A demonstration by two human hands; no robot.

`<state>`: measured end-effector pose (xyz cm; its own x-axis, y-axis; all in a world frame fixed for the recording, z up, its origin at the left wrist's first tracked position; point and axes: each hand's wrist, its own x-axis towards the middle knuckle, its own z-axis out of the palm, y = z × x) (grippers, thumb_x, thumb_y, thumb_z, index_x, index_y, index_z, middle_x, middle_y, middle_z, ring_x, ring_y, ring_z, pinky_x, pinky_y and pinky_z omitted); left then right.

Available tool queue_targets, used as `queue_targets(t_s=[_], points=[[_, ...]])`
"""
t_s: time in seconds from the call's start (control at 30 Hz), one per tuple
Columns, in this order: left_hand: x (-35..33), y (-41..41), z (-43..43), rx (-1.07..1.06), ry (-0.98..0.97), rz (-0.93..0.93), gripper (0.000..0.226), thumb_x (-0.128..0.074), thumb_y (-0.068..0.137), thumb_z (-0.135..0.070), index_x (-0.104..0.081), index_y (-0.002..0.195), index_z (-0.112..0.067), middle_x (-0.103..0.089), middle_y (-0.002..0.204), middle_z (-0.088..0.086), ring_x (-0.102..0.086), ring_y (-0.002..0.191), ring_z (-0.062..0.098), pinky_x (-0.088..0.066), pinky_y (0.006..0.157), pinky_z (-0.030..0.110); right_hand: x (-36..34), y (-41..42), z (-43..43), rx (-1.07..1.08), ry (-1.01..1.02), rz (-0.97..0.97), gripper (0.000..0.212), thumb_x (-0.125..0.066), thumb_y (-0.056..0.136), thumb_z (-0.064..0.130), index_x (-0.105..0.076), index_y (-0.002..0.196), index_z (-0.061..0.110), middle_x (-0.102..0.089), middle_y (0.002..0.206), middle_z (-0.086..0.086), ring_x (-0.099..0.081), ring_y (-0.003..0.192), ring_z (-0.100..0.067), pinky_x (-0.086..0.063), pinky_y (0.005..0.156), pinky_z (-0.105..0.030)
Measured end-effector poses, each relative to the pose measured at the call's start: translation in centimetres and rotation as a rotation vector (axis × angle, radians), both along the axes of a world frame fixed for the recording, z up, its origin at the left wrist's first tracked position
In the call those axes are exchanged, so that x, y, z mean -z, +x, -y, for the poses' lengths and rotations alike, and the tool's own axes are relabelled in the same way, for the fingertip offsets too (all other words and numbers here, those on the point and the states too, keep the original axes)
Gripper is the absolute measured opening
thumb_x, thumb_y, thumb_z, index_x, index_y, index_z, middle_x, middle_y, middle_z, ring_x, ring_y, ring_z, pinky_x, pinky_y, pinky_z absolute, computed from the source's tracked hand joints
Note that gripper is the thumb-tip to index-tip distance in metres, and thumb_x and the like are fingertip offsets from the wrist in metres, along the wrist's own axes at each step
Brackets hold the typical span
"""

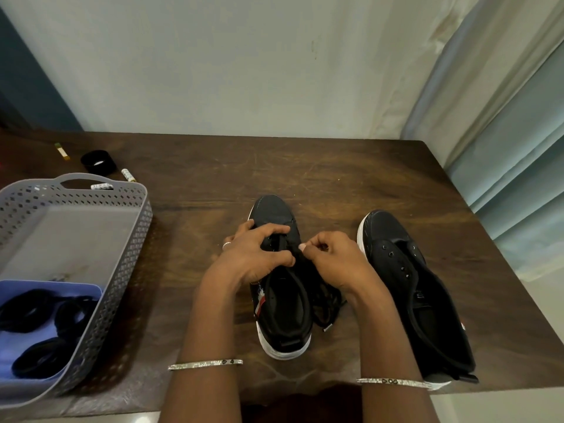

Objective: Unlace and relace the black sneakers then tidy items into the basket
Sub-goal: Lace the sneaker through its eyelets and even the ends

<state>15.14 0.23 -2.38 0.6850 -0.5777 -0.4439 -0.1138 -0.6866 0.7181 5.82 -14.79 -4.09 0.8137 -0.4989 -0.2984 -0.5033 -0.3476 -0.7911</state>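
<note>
Two black sneakers with white soles stand toes-away on the dark wooden table (335,166). The left sneaker (282,309) is under both my hands. My left hand (254,254) grips its upper at the eyelets, fingers curled over the tongue. My right hand (332,257) pinches the black lace (328,306), which lies in a loose heap beside the shoe, its tip near the heel. The right sneaker (415,285) has bare eyelets and no lace. The grey perforated basket (134,239) stands at the left.
Inside the basket a blue tray (91,290) holds black coiled bands. Behind the basket lie a black round cap (98,161), a white tube (128,175), another small white tube (102,186) and a yellow-white stick (62,151). A curtain hangs at the right.
</note>
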Motion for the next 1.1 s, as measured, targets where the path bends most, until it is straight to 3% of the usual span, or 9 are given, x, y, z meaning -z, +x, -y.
queue_targets(t_s=[0.17, 0.33, 0.47, 0.53, 0.63, 0.7, 0.83, 0.93, 1.1], points=[[0.7, 0.3, 0.3, -0.013, 0.061, 0.023, 0.059, -0.073, 0.065, -0.054, -0.050, 0.117, -0.072, -0.016, 0.162, -0.011, -0.020, 0.145, 0.030, -0.023, 0.118, 0.051, 1.1, 0.3, 0.4, 0.091, 0.047, 0.065, 0.023, -0.052, 0.102, 0.028, -0.063, 0.085, 0.017, -0.068, 0.091, 0.002, -0.059, 0.072, -0.014, -0.043, 0.062, -0.029], [1.6, 0.7, 0.4, -0.022, 0.038, 0.014, 0.059, -0.063, 0.036, -0.066, -0.046, 0.089, -0.085, -0.022, 0.159, -0.014, -0.028, 0.142, 0.027, -0.029, 0.116, 0.050, 2.0, 0.4, 0.4, 0.160, 0.097, 0.103, 0.017, -0.056, 0.101, 0.026, -0.065, 0.088, 0.020, -0.072, 0.095, 0.000, -0.068, 0.088, -0.016, -0.056, 0.078, -0.037], [1.5, 0.6, 0.2, -0.006, -0.035, 0.029, 0.054, -0.079, 0.066, -0.056, -0.057, 0.113, -0.069, -0.019, 0.161, -0.008, -0.021, 0.147, 0.029, -0.026, 0.119, 0.052, 1.6, 0.2, 1.0, 0.161, 0.172, 0.107, 0.025, -0.060, 0.100, 0.036, -0.069, 0.085, 0.018, -0.065, 0.072, 0.004, -0.061, 0.073, -0.015, -0.053, 0.078, -0.042], [1.6, 0.9, 0.1, -0.020, -0.123, 0.140, 0.037, -0.073, 0.077, -0.059, -0.060, 0.111, -0.067, -0.027, 0.159, -0.005, -0.019, 0.150, 0.026, -0.021, 0.120, 0.056, 1.0, -0.5, 1.5, 0.135, 0.155, 0.067, 0.035, -0.064, 0.096, 0.045, -0.073, 0.079, 0.016, -0.066, 0.068, 0.003, -0.062, 0.071, -0.016, -0.054, 0.078, -0.041], [1.4, 1.1, 0.4, -0.074, -0.291, 0.259, 0.026, -0.061, 0.094, -0.041, -0.064, 0.104, -0.065, -0.041, 0.152, -0.007, -0.022, 0.150, 0.017, -0.022, 0.118, 0.060, 0.0, -1.6, 1.7, 0.093, 0.149, 0.013, 0.041, -0.069, 0.090, 0.052, -0.075, 0.070, 0.017, -0.068, 0.064, 0.001, -0.065, 0.067, -0.020, -0.053, 0.073, -0.038], [1.2, 0.9, 0.9, -0.079, -0.335, 0.322, 0.029, -0.058, 0.096, -0.038, -0.064, 0.101, -0.066, -0.049, 0.145, -0.010, -0.031, 0.145, 0.012, -0.028, 0.114, 0.060, -0.8, -1.8, 1.8, 0.119, 0.133, 0.132, 0.041, -0.068, 0.091, 0.051, -0.074, 0.068, 0.018, -0.061, 0.060, 0.004, -0.058, 0.065, -0.013, -0.049, 0.071, -0.032], [1.6, 0.7, 1.3, -0.066, -0.307, 0.375, 0.039, -0.062, 0.096, -0.028, -0.059, 0.104, -0.066, -0.055, 0.137, -0.014, -0.043, 0.137, 0.012, -0.035, 0.108, 0.061, -2.5, -1.7, 1.5, 0.175, 0.217, 0.450, 0.036, -0.062, 0.097, 0.040, -0.073, 0.075, 0.013, -0.061, 0.063, 0.007, -0.058, 0.070, -0.003, -0.045, 0.070, -0.004], [1.7, 0.7, 1.6, -0.026, -0.297, 0.410, 0.026, -0.057, 0.089, -0.049, -0.057, 0.109, -0.066, -0.058, 0.130, -0.020, -0.046, 0.133, 0.008, -0.037, 0.107, 0.058, -2.7, -1.6, 1.2, 0.101, 0.216, 0.502, 0.037, -0.059, 0.100, 0.037, -0.072, 0.079, 0.010, -0.061, 0.068, 0.000, -0.058, 0.072, -0.007, -0.047, 0.074, -0.014], [1.2, -0.4, 2.9, 0.046, -0.444, 0.306, 0.035, -0.053, 0.079, -0.070, -0.067, 0.106, -0.051, -0.062, 0.126, -0.023, -0.049, 0.130, 0.002, -0.036, 0.109, 0.057, -2.8, -1.6, 1.1, 0.043, 0.243, 0.549, 0.038, -0.058, 0.101, 0.036, -0.071, 0.078, 0.008, -0.059, 0.068, -0.001, -0.055, 0.071, -0.011, -0.046, 0.074, -0.024]])
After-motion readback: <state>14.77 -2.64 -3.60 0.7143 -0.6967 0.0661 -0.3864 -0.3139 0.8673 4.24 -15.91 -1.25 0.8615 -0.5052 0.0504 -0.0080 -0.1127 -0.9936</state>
